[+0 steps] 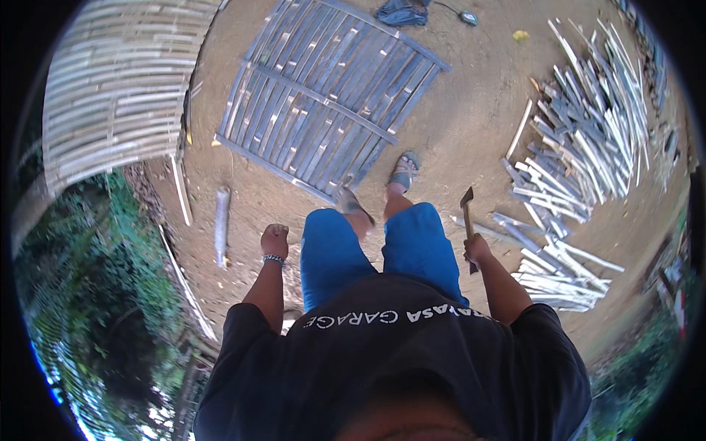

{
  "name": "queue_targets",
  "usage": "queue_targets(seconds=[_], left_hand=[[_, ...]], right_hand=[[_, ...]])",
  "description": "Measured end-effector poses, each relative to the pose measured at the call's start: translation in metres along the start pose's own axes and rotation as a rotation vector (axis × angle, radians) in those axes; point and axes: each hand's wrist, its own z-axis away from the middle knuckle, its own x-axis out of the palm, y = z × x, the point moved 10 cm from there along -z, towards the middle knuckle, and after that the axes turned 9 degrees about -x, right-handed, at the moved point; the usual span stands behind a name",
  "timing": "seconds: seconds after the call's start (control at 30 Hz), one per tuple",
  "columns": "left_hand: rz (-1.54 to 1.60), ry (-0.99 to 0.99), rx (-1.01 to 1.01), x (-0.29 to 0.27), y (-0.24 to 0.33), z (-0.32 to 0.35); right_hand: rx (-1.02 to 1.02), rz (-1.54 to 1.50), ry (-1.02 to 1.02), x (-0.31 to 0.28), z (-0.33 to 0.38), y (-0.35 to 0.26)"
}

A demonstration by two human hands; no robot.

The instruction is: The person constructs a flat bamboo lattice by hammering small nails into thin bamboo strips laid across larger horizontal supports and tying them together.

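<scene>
My right hand [479, 251] grips a short wooden-handled tool [469, 220] with a dark metal head; whether it is a hammer or a hatchet I cannot tell. Its head points away from me, beside my right leg. At my left side hangs my left hand [275, 239], a bracelet on its wrist, with the fingers curled in; what they hold, if anything, is hidden. Ahead of my feet a slatted bamboo panel [323, 95] lies flat on the ground, with cross strips over its slats. One sandalled foot is close to its near edge.
Split bamboo pieces [581, 132] lie heaped at the right, and more pale strips [559, 275] are nearer. A larger slatted bamboo surface [121, 95] is at the far left. One bamboo length [221, 228] lies on the dirt. Green plants [95, 272] border the left.
</scene>
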Motion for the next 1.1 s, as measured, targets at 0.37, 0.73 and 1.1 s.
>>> queue_targets(seconds=[0.37,0.73,1.1], left_hand=[[-0.348,-0.218,0.338,-0.027,0.183,-0.158],[-0.861,-0.258,0.463,-0.111,0.247,-0.35],[-1.124,-0.309,0.566,-0.157,0.221,-0.379]], right_hand=[[0.39,-0.837,0.269,0.01,0.034,-0.184],[0.465,-1.303,0.545,0.079,-0.005,-0.376],[0.197,-0.904,0.938,0.124,-0.058,-0.457]])
